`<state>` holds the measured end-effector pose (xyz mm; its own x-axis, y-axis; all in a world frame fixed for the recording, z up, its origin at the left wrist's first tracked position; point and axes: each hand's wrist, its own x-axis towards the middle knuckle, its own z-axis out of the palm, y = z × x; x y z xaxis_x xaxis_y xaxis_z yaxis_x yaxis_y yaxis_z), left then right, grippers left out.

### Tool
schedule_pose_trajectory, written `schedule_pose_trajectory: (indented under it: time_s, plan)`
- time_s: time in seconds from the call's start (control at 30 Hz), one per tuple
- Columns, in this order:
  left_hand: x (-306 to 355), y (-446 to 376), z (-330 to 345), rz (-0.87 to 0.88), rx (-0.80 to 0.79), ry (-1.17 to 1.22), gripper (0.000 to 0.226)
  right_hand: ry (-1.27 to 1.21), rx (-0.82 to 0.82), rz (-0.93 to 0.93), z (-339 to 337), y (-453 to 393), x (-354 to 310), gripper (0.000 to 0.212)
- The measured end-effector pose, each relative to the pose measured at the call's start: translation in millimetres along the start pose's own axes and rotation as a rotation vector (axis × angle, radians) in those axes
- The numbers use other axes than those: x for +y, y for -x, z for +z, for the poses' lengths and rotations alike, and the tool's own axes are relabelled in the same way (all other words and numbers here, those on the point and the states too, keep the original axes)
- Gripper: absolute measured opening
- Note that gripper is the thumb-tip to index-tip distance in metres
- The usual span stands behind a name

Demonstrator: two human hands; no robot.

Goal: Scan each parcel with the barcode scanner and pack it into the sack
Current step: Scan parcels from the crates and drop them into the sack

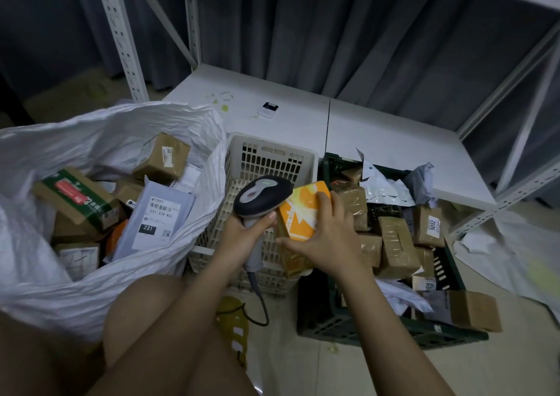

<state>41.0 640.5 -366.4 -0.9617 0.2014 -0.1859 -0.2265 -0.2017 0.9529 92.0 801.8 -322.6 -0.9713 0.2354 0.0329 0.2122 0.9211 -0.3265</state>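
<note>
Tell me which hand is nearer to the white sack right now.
Left. The left hand grips the barcode scanner over the white basket, right beside the white sack. The right hand holds the orange parcel further right, by the green crate.

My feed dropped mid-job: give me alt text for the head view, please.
The left hand grips a barcode scanner beside an orange box held by the right hand, above a white basket. A white sack of parcels lies left; a green crate of parcels sits right.

Bare forearms, bare knees, yellow slipper (231,329)
</note>
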Motion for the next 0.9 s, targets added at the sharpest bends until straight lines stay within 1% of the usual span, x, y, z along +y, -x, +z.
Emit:
schedule_pose_trajectory:
  time_s: [0.03, 0.07, 0.1, 0.17, 0.2, 0.27, 0.33, 0.4, 0.5, 0.57, 0.6, 0.63, 0.67, 0.7, 0.73, 0.77, 0.8, 0.87, 0.9]
  plan:
    - [-0.4, 0.0, -0.7, 0.000, 0.000, -0.009, 0.048, 0.002, 0.003, -0.011, 2.3, 1.3, -1.1, 0.117]
    - [-0.1, 0.6, -1.5, 0.008, 0.003, -0.015, 0.052, -0.057, -0.006, -0.019, 2.6, 2.1, -1.2, 0.116]
    - [0.6, 1.1, -3.1, 0.021, 0.017, -0.024, 0.052, -0.194, -0.016, -0.009, 1.8, 1.4, 0.3, 0.111]
    - [2.3, 1.3, -7.0, 0.039, 0.051, -0.036, 0.053, -0.527, 0.005, 0.031, 2.0, -0.7, 7.9, 0.093]
    - [3.1, 1.7, -9.5, 0.045, 0.070, -0.034, 0.056, -0.612, 0.026, 0.047, 3.3, -0.9, 11.0, 0.084]
    - [5.6, 3.4, -13.2, 0.063, 0.107, -0.022, 0.058, -0.665, 0.038, 0.078, 10.5, -0.7, 15.3, 0.073]
    - [7.1, 5.9, -15.9, 0.072, 0.148, -0.037, 0.056, -0.735, 0.028, 0.099, 17.9, -0.3, 11.9, 0.071]
    - [10.6, 10.7, -17.2, 0.093, 0.197, -0.061, 0.053, -0.735, 0.050, 0.081, 26.4, -0.9, 4.3, 0.075]
    - [13.3, 14.5, -24.4, 0.106, 0.257, -0.107, 0.055, -0.594, 0.125, 0.011, 38.5, -1.7, -16.0, 0.075]
    - [15.2, 14.9, -32.1, 0.096, 0.271, -0.146, 0.056, -0.560, 0.085, -0.054, 45.1, -2.8, -30.2, 0.070]
    - [14.8, 13.8, -37.0, 0.087, 0.275, -0.163, 0.057, -0.618, 0.035, -0.076, 48.8, -4.4, -34.6, 0.061]
    - [15.0, 13.0, -41.3, 0.072, 0.279, -0.179, 0.058, -0.739, -0.019, -0.063, 50.8, -6.2, -37.0, 0.047]
    - [15.2, 12.3, -45.6, 0.051, 0.299, -0.184, 0.058, -0.873, -0.053, -0.022, 53.0, -8.9, -38.3, 0.032]
    - [15.4, 11.2, -49.4, 0.024, 0.321, -0.186, 0.057, -0.952, -0.054, 0.024, 55.7, -12.0, -38.4, 0.022]
    - [14.7, 10.0, -52.9, -0.009, 0.343, -0.181, 0.054, -0.942, -0.031, 0.043, 60.6, -16.0, -37.5, 0.017]
    - [14.4, 9.0, -55.9, -0.038, 0.352, -0.175, 0.049, -0.865, -0.018, 0.044, 66.5, -19.9, -36.6, 0.014]
    - [11.6, 6.6, -59.5, -0.065, 0.366, -0.172, 0.041, -0.777, -0.019, 0.043, 73.0, -23.7, -35.7, 0.013]
    - [8.4, 2.8, -62.8, -0.100, 0.399, -0.133, 0.023, -0.620, -0.063, 0.084, 86.4, -29.0, -35.9, 0.027]
    - [7.1, 0.4, -63.9, -0.117, 0.423, -0.113, 0.021, -0.561, -0.082, 0.114, 90.9, -30.2, -37.9, 0.034]
